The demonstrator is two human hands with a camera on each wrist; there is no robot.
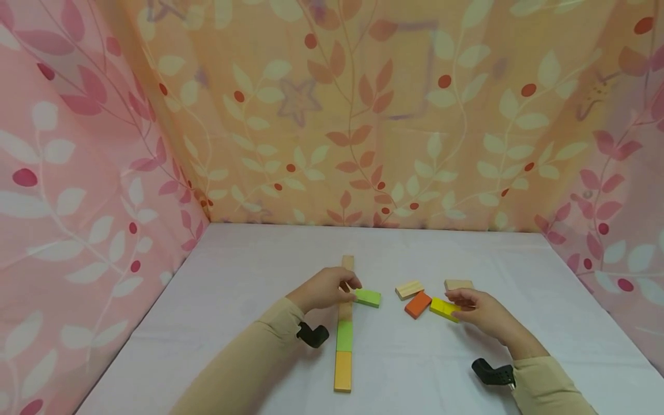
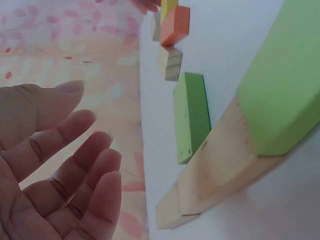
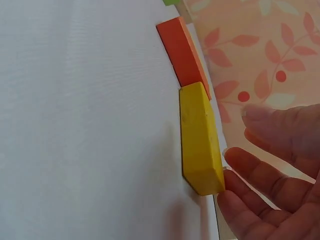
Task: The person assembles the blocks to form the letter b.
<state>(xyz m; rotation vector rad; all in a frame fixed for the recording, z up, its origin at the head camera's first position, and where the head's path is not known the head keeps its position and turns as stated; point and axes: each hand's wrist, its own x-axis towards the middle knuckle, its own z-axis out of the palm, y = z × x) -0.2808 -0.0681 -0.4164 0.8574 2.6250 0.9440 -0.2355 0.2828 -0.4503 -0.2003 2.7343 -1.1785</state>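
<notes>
My left hand (image 1: 325, 289) hovers over a row of wooden blocks laid end to end, its fingers loosely bent with nothing between them. Just right of its fingertips lies a loose green block (image 1: 369, 298). The row has an orange-yellow block (image 1: 343, 372) nearest me, then a green block (image 1: 344, 336), then plain wood blocks (image 1: 348, 261) partly hidden behind the hand. On the right, my right hand (image 1: 487, 317) is beside a yellow block (image 3: 197, 135), fingertips right at its near end and thumb lifted away. An orange-red block (image 3: 181, 50) meets the yellow one's far end.
Left of the orange-red block lies a plain wood block (image 1: 409, 289), and another plain block (image 1: 459, 284) sits behind my right hand. All rest on a white-covered table (image 1: 233, 357). Floral curtains (image 1: 363, 115) hang at the back and sides.
</notes>
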